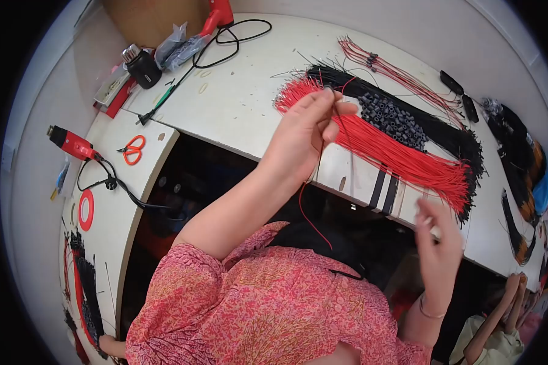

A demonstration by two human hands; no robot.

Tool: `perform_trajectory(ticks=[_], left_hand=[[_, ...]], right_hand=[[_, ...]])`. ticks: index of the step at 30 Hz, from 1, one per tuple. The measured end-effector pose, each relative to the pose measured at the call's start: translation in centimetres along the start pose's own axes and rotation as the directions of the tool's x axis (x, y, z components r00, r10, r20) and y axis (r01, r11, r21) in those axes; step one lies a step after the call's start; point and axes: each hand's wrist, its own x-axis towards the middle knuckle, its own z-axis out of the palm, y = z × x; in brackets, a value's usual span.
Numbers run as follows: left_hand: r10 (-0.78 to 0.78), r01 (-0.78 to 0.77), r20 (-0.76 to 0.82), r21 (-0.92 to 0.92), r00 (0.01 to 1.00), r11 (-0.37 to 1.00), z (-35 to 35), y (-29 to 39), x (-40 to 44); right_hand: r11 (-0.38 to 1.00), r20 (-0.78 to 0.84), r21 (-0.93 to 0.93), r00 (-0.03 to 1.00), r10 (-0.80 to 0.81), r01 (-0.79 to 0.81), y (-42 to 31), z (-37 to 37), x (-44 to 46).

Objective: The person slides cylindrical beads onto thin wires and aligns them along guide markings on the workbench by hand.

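Although the red gun (74,143), the tape (92,210) and the scissors (128,149) lie well to the left of the left hand (313,118), neither hand touches them. The left hand holds a thin wire (315,230) in a narrow pinch between thumb and finger, with the other fingers curled. One red end hangs free below this hand, toward the body. A small dark piece (329,89) shows at the fingertips; it cannot be identified.

Just to the right of the left hand, the red wires (402,152) lie in a long bundle on the bench (237,109). The sleeves (396,125) form a heap to the right of the left fingertips, between the red wires and the black wires (456,143) beyond. The right hand (438,237) is raised nearer the body; blur hides its fingertips, so whether it holds anything cannot be told.

The step in hand appears to be handling one wire at the left fingertips. The next move seems to call for a steady left pinch and a fine right-hand grip, since the right hand is well apart from the pinch.
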Motion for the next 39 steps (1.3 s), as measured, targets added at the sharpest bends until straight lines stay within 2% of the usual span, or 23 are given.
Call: perform_trajectory(ticks=[2,5,7,8,10,11,15,16,20,21,25,26,30,31,33,35,39], left_hand=[[-0.027,0.027,0.015,0.032,1.000,0.999,0.9,-1.2,-1.0],[-0.086,0.079,0.051,0.120,0.995,0.990,2.6,-3.1,-2.0],[-0.081,0.074,0.042,0.148,0.996,0.986,2.6,-3.2,-2.4],[-0.066,0.063,0.013,0.172,0.998,0.983,2.2,-3.0,-2.7],[-0.025,0.036,-0.052,0.218,0.998,0.975,1.6,-2.5,-2.6],[-0.012,0.024,-0.059,0.214,0.998,0.977,1.4,-2.4,-2.2],[0.005,0.044,-0.135,0.353,0.991,0.934,0.5,-2.7,-2.2],[0.000,0.046,-0.130,0.354,0.992,0.934,0.5,-2.8,-1.9],[-0.004,0.054,-0.098,0.511,0.995,0.858,-0.2,-5.1,-2.1],[-0.007,0.056,-0.099,0.512,0.995,0.857,-0.5,-5.4,-2.1],[-0.059,0.042,0.010,0.585,0.998,0.810,-1.3,-6.9,-2.6],[-0.063,0.045,0.011,0.586,0.998,0.809,-1.3,-6.9,-2.7],[-0.091,0.037,0.052,0.643,0.994,0.765,-1.7,-6.6,-3.3],[-0.092,0.035,0.056,0.644,0.994,0.765,-1.8,-6.4,-3.2],[-0.101,0.022,0.084,0.649,0.991,0.761,-2.0,-6.1,-3.0],[-0.117,0.024,0.100,0.651,0.988,0.759,-2.1,-6.2,-3.3],[-0.102,-0.003,0.131,0.633,0.986,0.774,-2.0,-6.4,-3.4]], right_hand=[[0.902,-0.166,0.430,0.978,0.125,-0.042,-2.0,1.3,2.3],[0.700,-0.043,0.714,0.999,0.018,0.018,-1.9,6.6,6.5],[0.612,0.189,0.764,0.978,0.091,-0.205,0.2,8.7,7.2],[0.611,0.187,0.765,0.978,0.092,-0.203,0.1,8.4,6.6],[0.871,0.367,0.335,0.901,0.231,-0.360,-0.5,7.3,4.4],[0.876,0.374,0.331,0.901,0.220,-0.352,-0.6,7.2,4.3],[0.904,0.192,0.392,0.976,0.100,-0.170,-0.8,7.5,1.7],[0.904,0.187,0.392,0.977,0.105,-0.172,-0.7,7.5,1.4],[0.736,0.203,0.671,0.977,-0.065,-0.091,0.4,7.5,0.0],[0.735,0.203,0.672,0.977,-0.063,-0.093,0.4,7.2,0.2],[0.870,0.201,0.481,0.953,-0.227,0.105,0.0,4.7,1.6],[0.870,0.199,0.481,0.954,-0.223,0.102,0.1,4.9,2.0],[0.837,-0.046,0.424,0.931,-0.362,0.346,0.3,7.0,4.2],[0.837,-0.049,0.422,0.931,-0.361,0.347,0.3,7.3,4.1],[0.833,0.024,0.551,0.997,-0.071,0.046,0.3,7.6,3.7],[0.723,0.148,0.639,0.964,0.222,-0.264,0.4,7.9,3.0],[0.776,0.180,0.571,0.963,0.200,-0.268,0.6,8.1,2.7]])
